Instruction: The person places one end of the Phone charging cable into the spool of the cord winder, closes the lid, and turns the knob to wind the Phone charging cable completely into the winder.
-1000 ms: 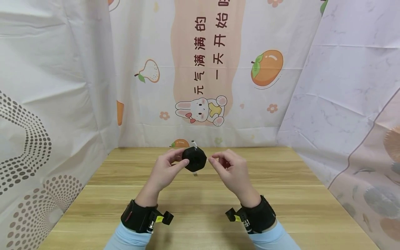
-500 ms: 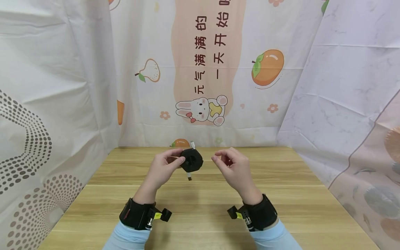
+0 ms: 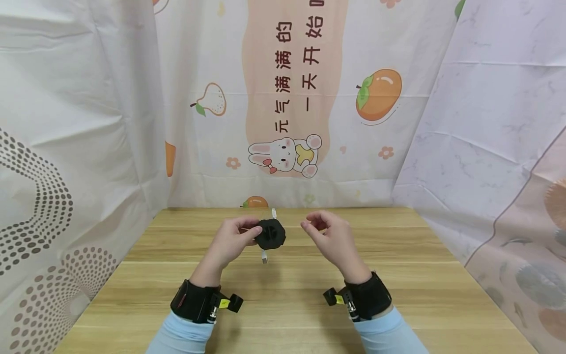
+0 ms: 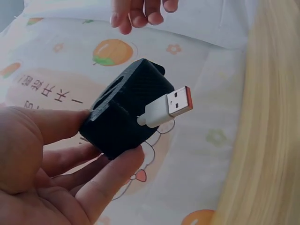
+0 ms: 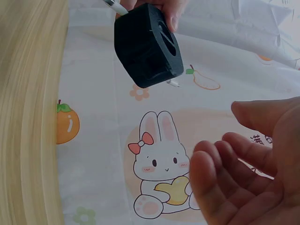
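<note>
Between the thumb and fingers of my left hand (image 3: 232, 241) is a black many-sided cable winder (image 3: 270, 234), held above the table. A white USB plug (image 4: 166, 108) sticks out of one side of it in the left wrist view. At its far side another white cable end (image 3: 273, 213) pokes up in the head view. A round recess with a bar across it shows on the winder's face. My right hand (image 3: 331, 241) hovers to the right, apart from the winder, its fingers loosely curved with a gap to the thumb and nothing between them.
The wooden table (image 3: 283, 305) spreads beneath both hands. A printed cloth (image 3: 362, 162) with fruit and a rabbit hangs behind the table's far edge. More cloths hang at the left (image 3: 110, 162) and right (image 3: 460, 123).
The winder has come down slightly and left, turning so that the USB plug shows below it. My right hand has drawn back a little to the right, and its fingers have parted from the thumb.
</note>
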A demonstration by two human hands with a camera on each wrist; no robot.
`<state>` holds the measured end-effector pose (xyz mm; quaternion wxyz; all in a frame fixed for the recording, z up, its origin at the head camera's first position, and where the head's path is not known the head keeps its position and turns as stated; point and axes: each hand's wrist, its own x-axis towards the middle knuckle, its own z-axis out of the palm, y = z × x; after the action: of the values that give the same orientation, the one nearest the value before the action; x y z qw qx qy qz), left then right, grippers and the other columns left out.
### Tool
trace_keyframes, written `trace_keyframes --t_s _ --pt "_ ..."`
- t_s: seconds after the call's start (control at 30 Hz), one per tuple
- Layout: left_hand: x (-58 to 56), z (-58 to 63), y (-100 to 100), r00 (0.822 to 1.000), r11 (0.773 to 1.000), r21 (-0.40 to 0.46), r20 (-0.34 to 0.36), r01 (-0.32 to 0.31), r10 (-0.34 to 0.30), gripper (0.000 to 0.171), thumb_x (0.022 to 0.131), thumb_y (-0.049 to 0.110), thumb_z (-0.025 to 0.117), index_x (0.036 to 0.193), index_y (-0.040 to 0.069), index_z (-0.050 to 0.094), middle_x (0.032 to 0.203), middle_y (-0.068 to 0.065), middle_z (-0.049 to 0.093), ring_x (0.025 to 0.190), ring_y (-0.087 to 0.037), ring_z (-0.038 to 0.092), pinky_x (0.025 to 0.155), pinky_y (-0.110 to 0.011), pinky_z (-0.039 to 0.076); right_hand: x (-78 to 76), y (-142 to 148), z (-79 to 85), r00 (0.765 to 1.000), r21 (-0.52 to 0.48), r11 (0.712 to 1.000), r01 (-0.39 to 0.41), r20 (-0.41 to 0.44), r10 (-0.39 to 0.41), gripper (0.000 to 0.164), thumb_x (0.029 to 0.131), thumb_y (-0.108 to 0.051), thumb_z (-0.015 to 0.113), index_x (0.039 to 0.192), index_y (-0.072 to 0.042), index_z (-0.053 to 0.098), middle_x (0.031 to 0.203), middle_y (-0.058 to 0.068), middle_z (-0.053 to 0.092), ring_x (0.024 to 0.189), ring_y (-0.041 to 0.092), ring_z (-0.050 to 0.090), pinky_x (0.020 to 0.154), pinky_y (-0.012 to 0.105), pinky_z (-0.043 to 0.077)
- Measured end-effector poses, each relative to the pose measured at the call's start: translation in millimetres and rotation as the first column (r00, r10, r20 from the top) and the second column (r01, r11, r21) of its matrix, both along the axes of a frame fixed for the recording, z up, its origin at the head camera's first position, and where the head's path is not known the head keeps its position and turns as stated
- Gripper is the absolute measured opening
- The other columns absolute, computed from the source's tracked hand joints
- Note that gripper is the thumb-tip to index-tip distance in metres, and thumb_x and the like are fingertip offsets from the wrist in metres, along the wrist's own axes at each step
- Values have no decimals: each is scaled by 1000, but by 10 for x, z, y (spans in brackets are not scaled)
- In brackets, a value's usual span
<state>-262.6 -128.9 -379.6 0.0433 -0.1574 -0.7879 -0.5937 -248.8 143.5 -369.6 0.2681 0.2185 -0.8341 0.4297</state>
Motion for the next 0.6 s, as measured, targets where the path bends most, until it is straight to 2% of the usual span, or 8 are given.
trace_keyframes --t_s 0.17,0.27,0.37,0.47,0.6 --pt "-31 -67 19 998 999 -44 64 -21 23 25 98 11 70 121 1 72 108 -12 71 90 -21 70 77 -41 61 -30 12 -33 992 66 997 29 120 -37 15 93 -26 77 98 -13 75 86 -5 68 76 12 63 67 32 55" --pt "-42 -95 46 994 997 -65 101 -31 38 23 98 10 69 118 0 73 106 -12 71 87 -21 71 76 -40 61 -62 22 -64 984 102 994 32 171 -50 15 93 -28 77 97 -14 75 87 -4 68 77 13 63 68 34 54" --pt "-58 -132 73 992 997 -75 125 -17 26 23 99 9 67 118 -2 72 106 -14 70 86 -22 72 74 -37 61 -95 40 -106 971 116 993 22 233 -49 16 93 -28 77 96 -13 75 87 -3 69 75 12 62 64 33 54" --pt "-73 -177 90 987 997 -81 162 10 3 23 99 7 66 118 -4 71 107 -17 69 86 -24 72 73 -36 61 -124 65 -150 950 118 993 -2 311 -35 15 93 -26 77 93 -12 74 84 -1 68 69 13 62 57 32 54" --pt "-102 -250 98 979 996 -84 204 35 -17 21 99 6 65 117 -4 71 108 -18 68 86 -24 73 74 -38 61 -152 92 -201 907 124 991 -42 421 -15 16 92 -24 77 93 -9 72 83 1 66 60 16 60 52 32 54"
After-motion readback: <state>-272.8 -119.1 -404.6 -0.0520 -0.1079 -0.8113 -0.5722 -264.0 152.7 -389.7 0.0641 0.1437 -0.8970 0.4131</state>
